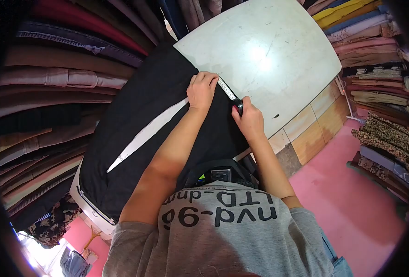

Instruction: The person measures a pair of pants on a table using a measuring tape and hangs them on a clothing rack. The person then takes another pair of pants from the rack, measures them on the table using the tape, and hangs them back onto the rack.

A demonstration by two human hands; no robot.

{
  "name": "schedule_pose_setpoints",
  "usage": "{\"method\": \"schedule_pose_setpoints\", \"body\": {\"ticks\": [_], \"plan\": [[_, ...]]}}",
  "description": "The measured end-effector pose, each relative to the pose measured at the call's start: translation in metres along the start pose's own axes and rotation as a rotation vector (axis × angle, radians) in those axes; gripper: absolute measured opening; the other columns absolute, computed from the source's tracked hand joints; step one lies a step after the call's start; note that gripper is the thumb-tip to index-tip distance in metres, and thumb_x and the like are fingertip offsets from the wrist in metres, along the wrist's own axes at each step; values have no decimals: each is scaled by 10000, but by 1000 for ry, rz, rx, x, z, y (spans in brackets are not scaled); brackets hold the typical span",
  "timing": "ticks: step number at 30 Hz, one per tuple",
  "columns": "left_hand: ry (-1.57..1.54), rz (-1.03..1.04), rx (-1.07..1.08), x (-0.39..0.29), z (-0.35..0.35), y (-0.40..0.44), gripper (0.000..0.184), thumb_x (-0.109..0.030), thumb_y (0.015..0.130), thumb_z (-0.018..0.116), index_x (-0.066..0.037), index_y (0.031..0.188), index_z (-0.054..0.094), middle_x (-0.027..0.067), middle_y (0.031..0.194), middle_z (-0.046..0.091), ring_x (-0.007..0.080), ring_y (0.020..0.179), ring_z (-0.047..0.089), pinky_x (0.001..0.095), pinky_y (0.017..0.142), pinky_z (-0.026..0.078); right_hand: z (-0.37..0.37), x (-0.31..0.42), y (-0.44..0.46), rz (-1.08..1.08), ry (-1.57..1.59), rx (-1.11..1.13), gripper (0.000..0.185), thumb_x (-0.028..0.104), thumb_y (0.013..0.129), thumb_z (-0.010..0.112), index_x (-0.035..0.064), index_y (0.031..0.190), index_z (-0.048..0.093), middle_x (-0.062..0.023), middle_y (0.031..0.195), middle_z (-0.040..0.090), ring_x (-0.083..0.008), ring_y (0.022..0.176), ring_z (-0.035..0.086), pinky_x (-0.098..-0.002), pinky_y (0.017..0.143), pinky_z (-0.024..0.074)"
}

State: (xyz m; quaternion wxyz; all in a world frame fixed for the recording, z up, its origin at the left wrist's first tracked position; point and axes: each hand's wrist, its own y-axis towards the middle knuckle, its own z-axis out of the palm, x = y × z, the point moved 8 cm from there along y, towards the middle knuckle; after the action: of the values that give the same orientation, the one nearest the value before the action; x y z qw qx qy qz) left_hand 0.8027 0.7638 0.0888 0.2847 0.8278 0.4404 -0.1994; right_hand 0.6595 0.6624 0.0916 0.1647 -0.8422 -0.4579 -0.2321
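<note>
Black trousers (149, 97) beneath left hand (201, 92), fingers closed on tape (227, 88) end; right hand (250, 121) wrapped round case (238, 106); between grips, keep tape straight.

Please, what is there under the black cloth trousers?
The glossy white tabletop shows between the legs of the trousers; anything else beneath is covered and cannot be seen.

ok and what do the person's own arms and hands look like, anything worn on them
Both the left hand and the right hand are bare, with no gloves. The forearms are uncovered, with no watch or bracelet showing. Short, plain grey sleeves cover the upper arms.
</note>
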Motion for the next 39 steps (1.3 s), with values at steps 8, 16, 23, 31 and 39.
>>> {"method": "schedule_pose_setpoints", "body": {"ticks": [8, 16, 23, 31, 39], "plan": [[126, 286, -25, -8, -1, -13, 154, -183, 774, 687, -136, 919, 708, -27, 968, 651, 192, 882, 578, 332, 729, 469, 0, -2, 5, 12, 11, 10, 306, 238, 793, 664, 22, 841, 452, -195, 660, 607, -394, 628, 618, -456, 560, 499], [435, 385, 82, -14, 6, -26, 376, -273, 833, 607, -122, 1177, 614, -13, 1239, 583, 235, 1154, 484, 436, 957, 349, -5, 0, 4, 11, 10, 35, 305, 245, 794, 660, 22, 841, 458, -199, 645, 607, -403, 626, 615, -463, 556, 491], [498, 387, 130, -13, 10, -28, 398, -290, 856, 576, -126, 1219, 591, -21, 1271, 564, 232, 1180, 466, 446, 974, 340, -21, -18, -25, 57, -101, 93, 302, 261, 797, 657, 43, 855, 456, -191, 637, 605, -389, 616, 617, -458, 543, 485], [525, 378, 143, -11, 13, -29, 397, -279, 861, 568, -134, 1230, 584, -26, 1286, 552, 228, 1192, 459, 445, 984, 338, -36, -49, -73, 99, -154, 124, 316, 282, 808, 655, 53, 867, 445, -165, 658, 608, -368, 607, 615, -454, 533, 478], [531, 374, 130, -11, 13, -29, 394, -277, 862, 565, -142, 1231, 583, -37, 1285, 553, 217, 1192, 458, 440, 992, 333, -42, -68, -99, 116, -92, 68, 303, 271, 799, 674, 57, 857, 466, -167, 681, 612, -365, 621, 615, -443, 539, 474]]}}
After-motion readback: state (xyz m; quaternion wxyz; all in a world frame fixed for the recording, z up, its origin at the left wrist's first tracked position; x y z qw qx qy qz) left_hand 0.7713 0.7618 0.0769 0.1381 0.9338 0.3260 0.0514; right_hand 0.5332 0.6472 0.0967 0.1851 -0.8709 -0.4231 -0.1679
